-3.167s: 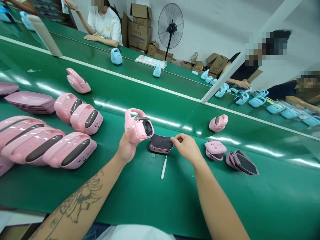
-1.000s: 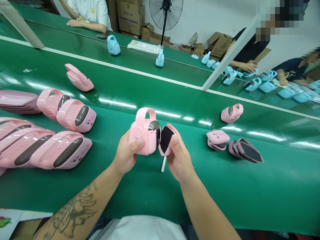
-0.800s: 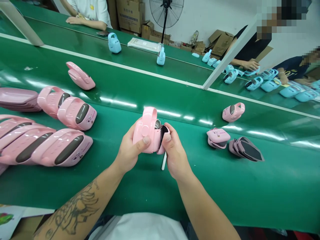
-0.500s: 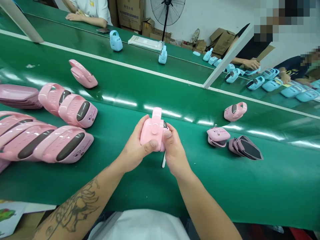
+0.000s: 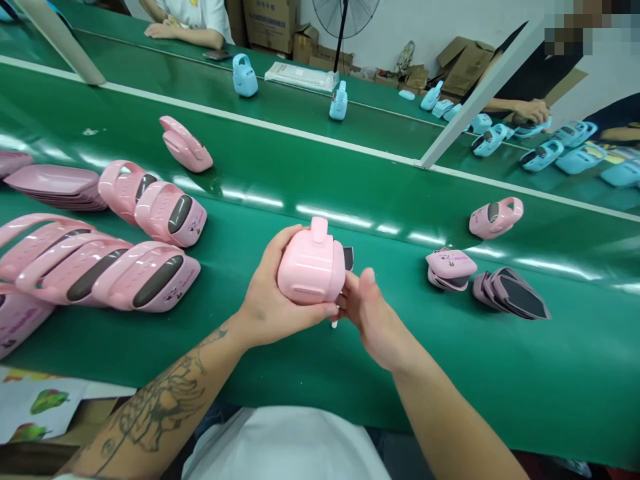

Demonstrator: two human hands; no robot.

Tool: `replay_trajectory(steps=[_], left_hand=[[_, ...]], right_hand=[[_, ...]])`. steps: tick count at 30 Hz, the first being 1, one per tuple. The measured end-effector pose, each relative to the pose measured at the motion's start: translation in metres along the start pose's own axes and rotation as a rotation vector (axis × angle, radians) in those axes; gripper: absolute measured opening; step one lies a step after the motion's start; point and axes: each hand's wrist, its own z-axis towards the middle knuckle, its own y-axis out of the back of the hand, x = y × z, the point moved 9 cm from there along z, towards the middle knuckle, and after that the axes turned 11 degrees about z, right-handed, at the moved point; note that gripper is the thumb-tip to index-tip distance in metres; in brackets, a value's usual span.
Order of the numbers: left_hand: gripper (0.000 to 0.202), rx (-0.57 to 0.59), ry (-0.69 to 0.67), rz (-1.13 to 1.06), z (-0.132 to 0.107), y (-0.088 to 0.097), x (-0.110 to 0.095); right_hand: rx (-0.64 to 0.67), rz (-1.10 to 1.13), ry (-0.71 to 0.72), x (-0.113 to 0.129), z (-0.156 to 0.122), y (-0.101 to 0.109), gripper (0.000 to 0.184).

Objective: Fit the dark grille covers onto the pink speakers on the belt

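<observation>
My left hand (image 5: 265, 300) is wrapped around a glossy pink plastic housing with a handle (image 5: 311, 270), its rounded end facing me and the handle upward. Beside its right side is my right hand (image 5: 373, 313), thumb lifted and apart, fingertips touching or close to the housing's lower right edge. Some of those fingers are hidden. From behind the housing's right side a dark flat piece (image 5: 349, 257) shows; I cannot tell whether it is attached. Part of a thin white stick (image 5: 334, 325) appears below the housing, on the green table.
Pink handled housings (image 5: 147, 277) and stacked pink trays (image 5: 60, 187) stand at left. To the right are pink printed covers (image 5: 451, 263), dark-faced panels (image 5: 517, 293) and one housing (image 5: 496, 218). Beyond a white rail (image 5: 250, 120), people sit among blue housings (image 5: 245, 77). A slanted post (image 5: 480, 93) rises at right.
The housing has turned so its rounded end faces me. My right hand has loosened from it, thumb lifting away, while my left hand keeps hold. The view has shifted slightly left.
</observation>
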Motion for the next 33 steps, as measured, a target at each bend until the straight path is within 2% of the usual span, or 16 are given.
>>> replay_trajectory(steps=[2,3,6,9,12,16,21,28,33], left_hand=[[0.093,0.060,0.142,-0.218,-0.007,-0.002,0.003],[0.090,0.099,0.198,-0.315,-0.011,-0.004,0.004],[0.089,0.204,0.334,-0.462,-0.026,-0.013,0.008],[0.090,0.276,0.428,-0.481,-0.039,-0.022,0.016],[0.094,0.335,0.486,-0.505,-0.049,-0.032,0.022],[0.094,0.342,0.527,-0.539,-0.054,-0.037,0.029],[0.087,0.333,0.522,-0.558,-0.055,-0.035,0.028],[0.079,0.279,0.483,-0.451,-0.054,-0.029,0.022],[0.080,0.274,0.487,-0.435,-0.055,-0.028,0.019]], right_hand=[[0.070,-0.205,0.102,0.007,-0.011,0.006,0.076],[0.105,-0.336,0.196,0.013,-0.016,0.006,0.084],[0.191,-0.712,0.526,0.032,-0.032,-0.005,0.127],[0.288,-0.849,0.638,0.033,-0.036,-0.020,0.138],[0.314,-0.869,0.648,0.032,-0.036,-0.025,0.133],[0.283,-0.900,0.641,0.031,-0.037,-0.023,0.133],[0.266,-0.912,0.660,0.032,-0.042,-0.025,0.131],[0.265,-0.981,0.652,0.034,-0.044,-0.027,0.129],[0.283,-0.973,0.618,0.034,-0.046,-0.031,0.128]])
